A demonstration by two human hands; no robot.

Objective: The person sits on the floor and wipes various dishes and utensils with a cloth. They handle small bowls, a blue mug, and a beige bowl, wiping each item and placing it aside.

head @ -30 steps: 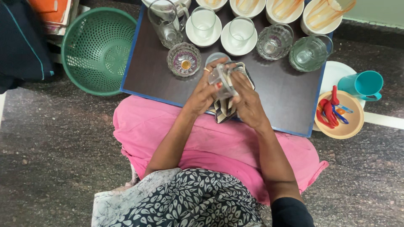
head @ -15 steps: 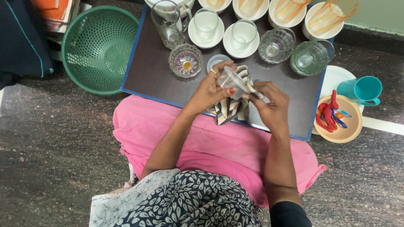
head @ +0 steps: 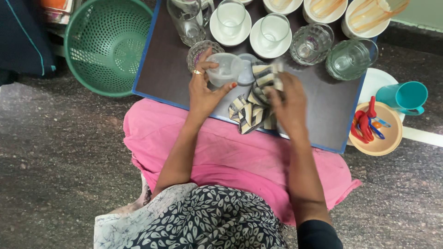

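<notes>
My left hand (head: 203,90) holds a small clear plastic cup (head: 224,69) above the dark blue-edged board (head: 161,69), next to a cut-glass bowl (head: 199,50). My right hand (head: 287,102) grips a black-and-cream patterned cloth (head: 251,108) that lies bunched on the board just right of the cup. A small round lid (head: 249,71) lies on the board between cup and cloth.
Clear glasses on white saucers (head: 229,20), two patterned glass bowls (head: 311,44) and a glass jug (head: 187,20) stand along the board's far side. A green perforated basket (head: 104,44) sits at left. At right are a teal cup (head: 404,97) and a tan bowl of plastic spoons (head: 376,129).
My left hand has carried the clear cup left and down toward the cut-glass bowl. My right hand left the cup and closed on the cloth on the board.
</notes>
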